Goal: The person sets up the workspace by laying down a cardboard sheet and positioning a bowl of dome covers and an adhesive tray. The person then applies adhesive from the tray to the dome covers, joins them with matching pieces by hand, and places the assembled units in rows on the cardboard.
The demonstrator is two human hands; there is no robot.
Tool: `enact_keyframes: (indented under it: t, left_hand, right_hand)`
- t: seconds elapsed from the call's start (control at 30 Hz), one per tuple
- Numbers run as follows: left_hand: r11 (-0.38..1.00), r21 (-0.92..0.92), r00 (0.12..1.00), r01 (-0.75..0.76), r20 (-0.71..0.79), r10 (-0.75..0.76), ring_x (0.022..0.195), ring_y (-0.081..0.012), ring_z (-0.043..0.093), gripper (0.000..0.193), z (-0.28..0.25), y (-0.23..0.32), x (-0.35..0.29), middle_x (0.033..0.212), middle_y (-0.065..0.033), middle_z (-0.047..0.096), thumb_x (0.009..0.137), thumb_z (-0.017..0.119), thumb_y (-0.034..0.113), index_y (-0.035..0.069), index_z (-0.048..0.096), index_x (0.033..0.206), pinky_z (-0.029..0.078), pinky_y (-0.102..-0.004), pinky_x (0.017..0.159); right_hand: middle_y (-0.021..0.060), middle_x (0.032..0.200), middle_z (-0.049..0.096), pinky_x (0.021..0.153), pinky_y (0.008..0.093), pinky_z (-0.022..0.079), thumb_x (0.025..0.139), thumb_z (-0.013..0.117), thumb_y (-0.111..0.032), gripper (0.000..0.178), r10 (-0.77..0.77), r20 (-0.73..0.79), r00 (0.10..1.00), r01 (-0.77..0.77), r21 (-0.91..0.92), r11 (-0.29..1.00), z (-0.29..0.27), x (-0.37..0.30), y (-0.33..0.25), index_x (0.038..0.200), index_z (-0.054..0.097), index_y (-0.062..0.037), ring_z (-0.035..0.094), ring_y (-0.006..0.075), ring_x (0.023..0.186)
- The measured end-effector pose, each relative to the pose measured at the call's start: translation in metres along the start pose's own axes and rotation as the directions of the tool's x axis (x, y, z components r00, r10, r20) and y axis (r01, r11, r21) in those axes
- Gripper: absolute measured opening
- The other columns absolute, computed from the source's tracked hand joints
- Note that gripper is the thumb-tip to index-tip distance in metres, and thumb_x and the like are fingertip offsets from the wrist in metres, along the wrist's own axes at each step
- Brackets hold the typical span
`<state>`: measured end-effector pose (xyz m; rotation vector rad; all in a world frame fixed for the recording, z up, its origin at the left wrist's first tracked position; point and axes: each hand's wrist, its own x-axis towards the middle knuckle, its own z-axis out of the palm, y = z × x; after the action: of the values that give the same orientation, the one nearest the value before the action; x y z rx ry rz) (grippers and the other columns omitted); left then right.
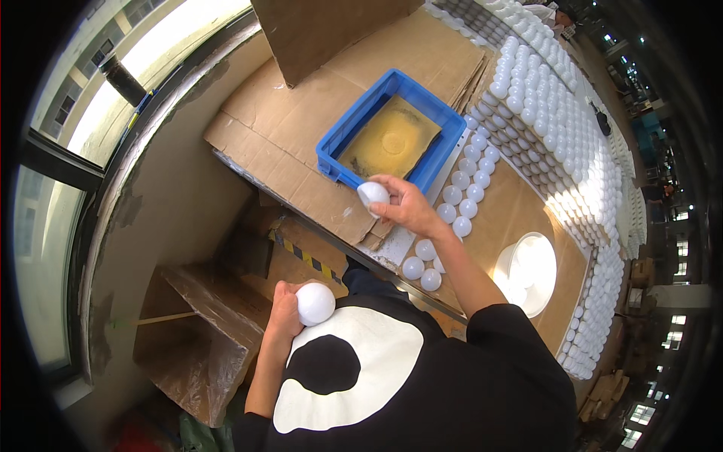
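Note:
My left hand [284, 310], low in front of my black shirt, grips a round white bulb cover [315, 303]. My fingers are partly hidden behind it. In my right hand [407, 206] is a second white bulb cover [373, 194], pinched by thumb and fingers, its cut edge turned to the left. This hand hovers by the near edge of a blue plastic bin [345, 175]. Inside the bin lies a yellowish sponge-like pad [374, 143] with a round mark and dark stains. Right of the bin, several similar covers [461, 179] stand in rows on the cardboard-topped table [282, 162].
A white round tub [544, 282] sits at the right on the table. Tall stacks of white covers [538, 113] line the far right side. An upright cardboard sheet [324, 34] stands at the back. A plastic-lined carton [207, 339] is at lower left, beside the window wall.

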<state>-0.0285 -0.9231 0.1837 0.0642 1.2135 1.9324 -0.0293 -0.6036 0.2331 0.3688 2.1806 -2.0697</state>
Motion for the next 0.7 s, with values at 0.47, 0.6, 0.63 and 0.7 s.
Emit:
enact_keyframes:
  t: [0.47,0.6,0.63,0.7]
  left_hand:
    - [0.992,-0.062,0.984,-0.106,-0.150,0.096,0.073,-0.0246,0.065,0.075,0.005,0.001,0.011,0.091,-0.0206,0.065,0.070,0.068,0.060,-0.012,0.062,0.088,0.053,-0.0321,0.064]
    - [0.984,-0.107,0.981,-0.144,-0.145,0.128,0.074,-0.0234,0.064,0.077,0.002,-0.002,0.011,0.090,-0.0196,0.065,0.070,0.067,0.062,-0.013,0.063,0.087,0.053,-0.0314,0.065]
    - [0.985,-0.103,0.982,-0.142,-0.142,0.127,0.074,-0.0234,0.064,0.077,0.003,-0.001,0.010,0.090,-0.0196,0.065,0.070,0.067,0.062,-0.013,0.063,0.087,0.053,-0.0314,0.065]
    - [0.984,-0.071,0.982,-0.164,-0.108,0.155,0.075,-0.0238,0.063,0.079,0.007,0.006,0.011,0.090,-0.0200,0.065,0.069,0.068,0.063,-0.014,0.062,0.088,0.053,-0.0318,0.068]
  right_hand:
    - [0.0218,0.112,0.053,0.089,0.0479,0.047,0.076,0.072,-0.027,0.056,-0.217,-0.190,0.958,-0.077,-0.894,0.441,-0.118,0.141,0.076,0.125,0.052,-0.0078,0.056,0.0409,0.105]
    - [0.0236,0.112,0.054,0.089,0.0453,0.047,0.076,0.071,-0.024,0.055,-0.189,-0.203,0.961,-0.117,-0.915,0.387,-0.111,0.146,0.077,0.125,0.053,-0.0057,0.057,0.0407,0.103]
    - [0.0236,0.112,0.054,0.089,0.0453,0.047,0.076,0.071,-0.024,0.055,-0.190,-0.208,0.960,-0.121,-0.913,0.390,-0.108,0.146,0.076,0.125,0.053,-0.0057,0.057,0.0407,0.103]
    - [0.0234,0.108,0.057,0.088,0.0462,0.048,0.076,0.070,-0.022,0.048,-0.150,-0.242,0.959,-0.183,-0.928,0.324,-0.103,0.148,0.075,0.118,0.056,-0.0047,0.058,0.0406,0.101]
